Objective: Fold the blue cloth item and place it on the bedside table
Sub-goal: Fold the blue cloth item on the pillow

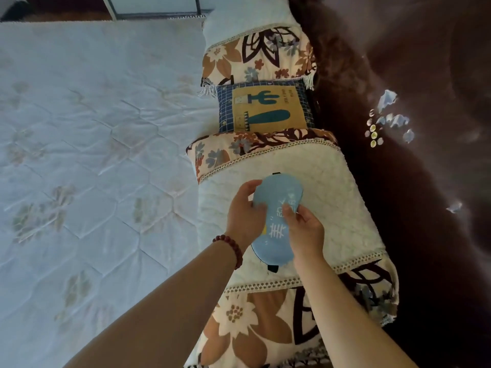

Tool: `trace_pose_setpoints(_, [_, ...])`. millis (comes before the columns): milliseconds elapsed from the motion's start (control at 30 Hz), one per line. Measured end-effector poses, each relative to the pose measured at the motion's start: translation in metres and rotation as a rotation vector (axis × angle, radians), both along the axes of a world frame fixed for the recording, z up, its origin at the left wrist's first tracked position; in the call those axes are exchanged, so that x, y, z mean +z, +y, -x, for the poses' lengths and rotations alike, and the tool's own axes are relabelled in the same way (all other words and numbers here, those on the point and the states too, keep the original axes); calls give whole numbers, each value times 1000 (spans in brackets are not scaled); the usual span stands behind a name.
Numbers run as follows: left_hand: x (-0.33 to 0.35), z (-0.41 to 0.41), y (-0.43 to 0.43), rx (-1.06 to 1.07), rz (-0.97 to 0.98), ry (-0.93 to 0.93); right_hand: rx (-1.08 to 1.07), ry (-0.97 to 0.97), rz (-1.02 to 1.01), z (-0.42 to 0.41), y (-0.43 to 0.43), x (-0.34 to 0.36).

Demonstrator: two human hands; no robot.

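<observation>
"Now, the hands: how are they posed?" asks the student.
"Both forearms reach forward," says the tutor. "The left hand (243, 216), a bead bracelet (231, 245) at its wrist, curls round the mask (276, 191) at its left edge; the right hand (305, 229) pinches its right side."
"And the mask?"
"Pale blue, oval, unfolded, white characters on its face, dark trim at both ends, held over the white pillow (332, 203); contact cannot be told."
"Surroundings?"
"A cactus cushion (265, 107) and a second pillow (255, 54) lie beyond; a quilted mattress (93, 128) is to the left and a dark headboard (398, 62) to the right."
</observation>
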State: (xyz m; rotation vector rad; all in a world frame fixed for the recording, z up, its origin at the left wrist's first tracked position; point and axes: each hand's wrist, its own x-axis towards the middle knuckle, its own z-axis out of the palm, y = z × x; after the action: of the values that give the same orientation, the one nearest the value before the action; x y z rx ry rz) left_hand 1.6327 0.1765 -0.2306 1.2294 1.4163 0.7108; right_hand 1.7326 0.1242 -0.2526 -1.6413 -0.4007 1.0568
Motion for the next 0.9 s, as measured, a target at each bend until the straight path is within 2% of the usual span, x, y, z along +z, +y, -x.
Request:
trace_pose_setpoints(167, [-57, -5, 3, 8, 106, 15, -22, -47, 54, -5, 3, -46])
trace_pose_setpoints(300, [-83, -7, -6, -1, 104, 124, -3, -125, 93, -8, 1, -65])
trace_pose_setpoints(400, [-90, -8, -10, -41, 54, 169, 7, -63, 131, -13, 2, -70])
trace_pose_setpoints(533, [-90, -15, -3, -116, 89, 217, 76, 53, 241, -20, 7, -71])
trace_pose_setpoints(667, [-85, -17, 1, -108, 108, 178, 53, 167, 214, -26, 5, -69])
trace_pose_setpoints(900, [-77, -23, -1, -145, 65, 84, -100, 74, 115, -27, 7, -55])
